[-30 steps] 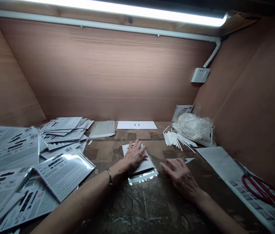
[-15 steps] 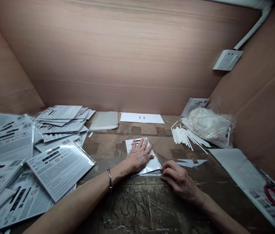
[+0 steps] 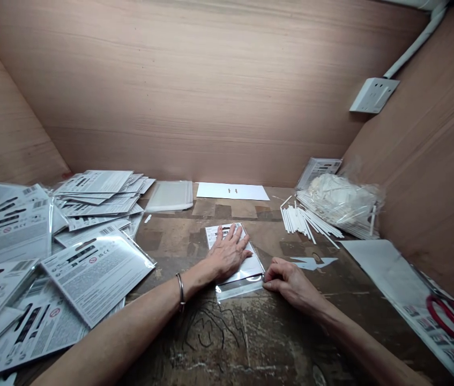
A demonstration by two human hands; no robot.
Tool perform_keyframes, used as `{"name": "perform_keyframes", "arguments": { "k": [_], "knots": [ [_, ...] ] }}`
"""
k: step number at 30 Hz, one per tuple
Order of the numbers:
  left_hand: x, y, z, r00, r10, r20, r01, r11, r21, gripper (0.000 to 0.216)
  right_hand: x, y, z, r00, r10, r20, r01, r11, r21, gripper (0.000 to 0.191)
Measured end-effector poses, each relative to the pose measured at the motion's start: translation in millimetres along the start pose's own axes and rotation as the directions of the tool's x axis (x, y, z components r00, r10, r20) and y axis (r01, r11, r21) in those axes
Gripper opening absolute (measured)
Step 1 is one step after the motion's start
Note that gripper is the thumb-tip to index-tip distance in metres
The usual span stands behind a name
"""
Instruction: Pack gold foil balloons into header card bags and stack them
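Under my left hand [image 3: 230,253] lies a white printed card [image 3: 253,264] inside a clear plastic bag. That hand rests flat on it with the fingers spread, covering much of the print. The bag's clear flap [image 3: 237,290] sticks out past the card's near edge, flat on the table. At the flap's right end, my right hand [image 3: 285,280] is closed in a pinch on the bag's edge; the fingertips' exact hold is partly hidden.
Many packed cards [image 3: 98,273] are heaped at the left. Behind are a stack of clear bags [image 3: 169,196] and a white card strip [image 3: 232,191]. White sticks [image 3: 305,221], a plastic-wrapped bundle [image 3: 339,203], a cut paper scrap [image 3: 314,262] and red-handled scissors [image 3: 452,321] lie at the right.
The bag's flap now extends farther toward me past the card, where it showed only as a thin strip. My right hand's fingers have drawn into a tighter pinch; my left hand stays on the card.
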State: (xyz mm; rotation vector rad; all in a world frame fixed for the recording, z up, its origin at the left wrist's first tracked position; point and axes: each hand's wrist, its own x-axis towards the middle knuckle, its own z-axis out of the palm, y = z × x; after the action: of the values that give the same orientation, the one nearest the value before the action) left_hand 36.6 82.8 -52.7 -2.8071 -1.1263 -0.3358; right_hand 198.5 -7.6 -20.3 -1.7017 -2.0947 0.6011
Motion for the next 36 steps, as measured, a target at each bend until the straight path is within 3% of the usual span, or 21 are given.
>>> {"name": "perform_keyframes", "arguments": {
  "k": [3,9,16,20,23,26,29,31,36],
  "knots": [
    [-0.8,0.3,-3.0,1.000,0.009,-0.014,-0.009,1.000,-0.008,0.046,-2.5,-2.0,3.0,0.998,-0.043,-0.039,0.041,0.999,-0.034,0.010],
    [-0.8,0.4,-2.4,1.000,0.008,-0.023,-0.009,1.000,-0.007,0.046,-19.5,6.3,-1.4,0.935,-0.352,-0.039,0.348,0.934,-0.080,0.023],
    [0.3,0.5,-0.9,1.000,0.002,0.016,-0.002,1.000,-0.004,0.046,-21.1,18.9,-6.8,0.903,-0.428,-0.046,0.419,0.898,-0.138,0.032],
    [1.3,1.0,-4.4,0.999,0.001,0.034,-0.001,1.000,-0.019,0.047,-17.6,8.9,-3.4,0.949,-0.302,-0.091,0.296,0.953,-0.069,0.023],
    [1.7,1.5,-7.0,0.998,-0.006,0.064,0.008,1.000,-0.031,0.046,-15.7,-3.8,-0.2,0.984,-0.083,-0.157,0.080,0.996,-0.029,0.015],
    [-0.7,2.5,-9.4,0.995,-0.019,0.099,0.025,0.998,-0.062,0.047,-12.4,-14.1,3.2,0.966,0.168,-0.198,-0.164,0.986,0.039,0.011],
    [-4.9,3.7,-13.9,0.993,-0.032,0.109,0.044,0.994,-0.103,0.050,-8.9,-18.0,6.6,0.927,0.361,-0.101,-0.322,0.904,0.282,0.012],
    [-6.6,3.9,-19.1,0.992,-0.028,0.126,0.044,0.991,-0.124,0.051,-8.0,-18.0,7.6,0.910,0.415,-0.019,-0.368,0.825,0.429,0.010],
    [-7.0,3.9,-30.6,0.979,-0.012,0.202,0.048,0.984,-0.171,0.053,-11.9,-15.9,2.2,0.923,0.333,0.193,-0.366,0.608,0.705,0.014]
  ]
}}
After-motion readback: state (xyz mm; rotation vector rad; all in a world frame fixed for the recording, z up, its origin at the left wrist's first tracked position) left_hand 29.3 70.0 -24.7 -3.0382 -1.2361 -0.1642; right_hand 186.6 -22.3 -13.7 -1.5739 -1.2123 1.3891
